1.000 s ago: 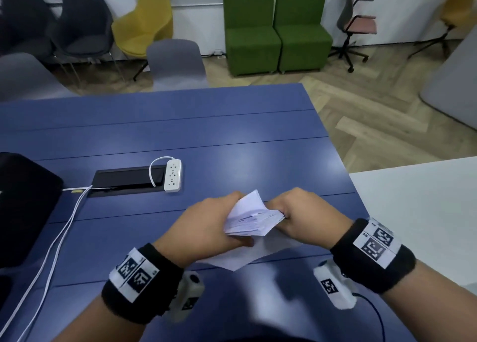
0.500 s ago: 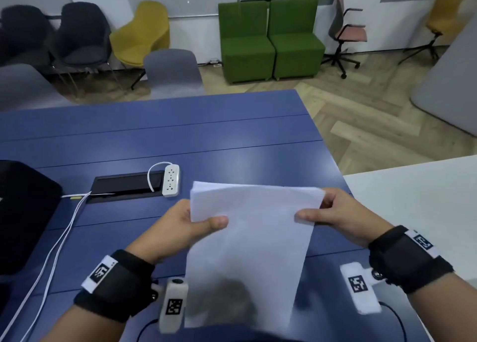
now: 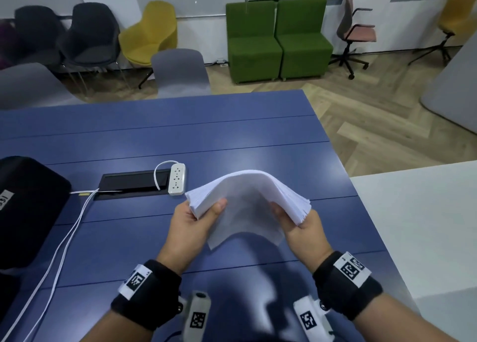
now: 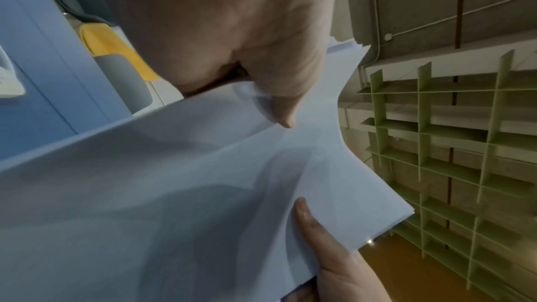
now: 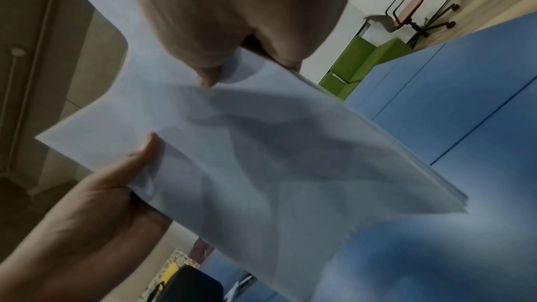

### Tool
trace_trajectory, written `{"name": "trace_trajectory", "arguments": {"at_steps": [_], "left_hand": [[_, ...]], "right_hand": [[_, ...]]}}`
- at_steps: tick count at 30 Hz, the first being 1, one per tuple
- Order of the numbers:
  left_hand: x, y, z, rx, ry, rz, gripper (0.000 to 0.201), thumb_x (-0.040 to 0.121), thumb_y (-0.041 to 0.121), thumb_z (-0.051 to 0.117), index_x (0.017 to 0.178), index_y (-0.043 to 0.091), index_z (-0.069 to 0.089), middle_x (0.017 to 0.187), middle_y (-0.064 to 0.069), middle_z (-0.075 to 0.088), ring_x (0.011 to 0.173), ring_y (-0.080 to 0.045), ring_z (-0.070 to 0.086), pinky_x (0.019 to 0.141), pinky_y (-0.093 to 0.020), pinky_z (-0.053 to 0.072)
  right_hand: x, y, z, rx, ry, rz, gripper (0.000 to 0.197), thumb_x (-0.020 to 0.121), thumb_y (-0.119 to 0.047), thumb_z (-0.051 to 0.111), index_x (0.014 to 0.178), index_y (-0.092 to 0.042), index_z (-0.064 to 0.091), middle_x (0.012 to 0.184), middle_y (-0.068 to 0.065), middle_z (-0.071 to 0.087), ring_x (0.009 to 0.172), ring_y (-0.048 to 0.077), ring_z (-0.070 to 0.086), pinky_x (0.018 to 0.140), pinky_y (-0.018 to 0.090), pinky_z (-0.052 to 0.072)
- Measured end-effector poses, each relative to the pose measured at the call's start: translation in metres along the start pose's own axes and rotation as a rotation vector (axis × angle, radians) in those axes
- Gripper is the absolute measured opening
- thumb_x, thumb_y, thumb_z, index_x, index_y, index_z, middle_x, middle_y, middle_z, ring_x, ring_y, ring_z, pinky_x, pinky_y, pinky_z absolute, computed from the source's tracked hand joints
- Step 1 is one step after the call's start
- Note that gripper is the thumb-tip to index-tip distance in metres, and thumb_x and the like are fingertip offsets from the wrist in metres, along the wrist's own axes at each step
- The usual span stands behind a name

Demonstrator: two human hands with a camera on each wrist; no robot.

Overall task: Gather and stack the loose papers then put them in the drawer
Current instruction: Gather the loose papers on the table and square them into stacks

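1. Room: office space with wood herringbone floor; green armchairs, a yellow chair, dark chairs and a grey chair stand along the far side.
2. Counter: blue, panelled top; a white surface adjoins it on the right.
3. Stack of papers: white sheets, held above the counter near its front edge, bowed upward in the middle into an arch, side edges fanned and slightly uneven.
4. Left hand: pinching the stack's left edge, thumb on the upper face, fingers beneath.
5. Right hand: pinching the stack's right edge, thumb on the near face, fingers underneath supporting it.
6. Power strip: white, lying on the counter just right of a black cable hatch, well apart from the papers.
7. White cables: run from the hatch toward the counter's near left.
8. Black bag: at the counter's left edge.
9. Wristbands: black, with printed markers, one on each wrist.
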State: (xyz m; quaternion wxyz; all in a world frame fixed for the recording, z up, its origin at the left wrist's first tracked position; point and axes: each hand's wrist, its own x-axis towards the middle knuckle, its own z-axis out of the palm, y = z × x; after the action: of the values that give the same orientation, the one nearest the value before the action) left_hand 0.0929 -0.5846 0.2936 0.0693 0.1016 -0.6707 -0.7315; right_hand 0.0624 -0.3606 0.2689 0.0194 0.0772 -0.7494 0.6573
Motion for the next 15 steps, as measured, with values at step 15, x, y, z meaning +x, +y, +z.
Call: {"name": "trace_trajectory", "arguments": {"at_steps": [15], "left_hand": [[0.021,-0.056,0.001,0.099,0.105,-0.027,0.058,0.075,0.032,0.09,0.123,0.01,0.066,0.117,-0.006,0.079,0.109,-0.017,0.075,0.092,-0.025,0.059]], "right_hand": [[0.005,0.064,-0.001,-0.036,0.008,0.237,0.036,0.082,-0.032,0.09,0.114,-0.022,0.079,0.11,-0.011,0.082,0.108,0.008,0.076,0.103,0.045,0.059]]}}
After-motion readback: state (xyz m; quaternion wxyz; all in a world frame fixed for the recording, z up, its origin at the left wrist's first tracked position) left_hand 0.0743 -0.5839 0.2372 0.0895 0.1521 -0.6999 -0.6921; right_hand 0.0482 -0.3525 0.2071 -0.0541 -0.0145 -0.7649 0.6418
